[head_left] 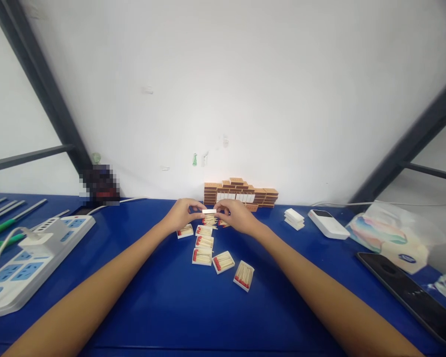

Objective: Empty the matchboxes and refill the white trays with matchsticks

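A small white matchbox tray [209,211] is held level, its long side toward me. My left hand [184,213] pinches its left end, and my right hand [235,214] grips the right end with thumb and fingers. Just below it lies a heap of loose red-tipped matches [209,221], partly hidden. Closer to me, several open trays of matches form a rough column, among them a front tray [202,257]. Off to its right sit an angled tray [223,262] and another tilted one [244,275]. One more filled tray [185,231] rests beneath my left hand.
Against the wall rises a stepped stack of brown matchboxes [265,197], with upright white pieces in it. White trays [294,218] are piled at right, near a white device [328,224], tissue pack [394,238] and phone [405,292]. A power strip [74,238] lies left.
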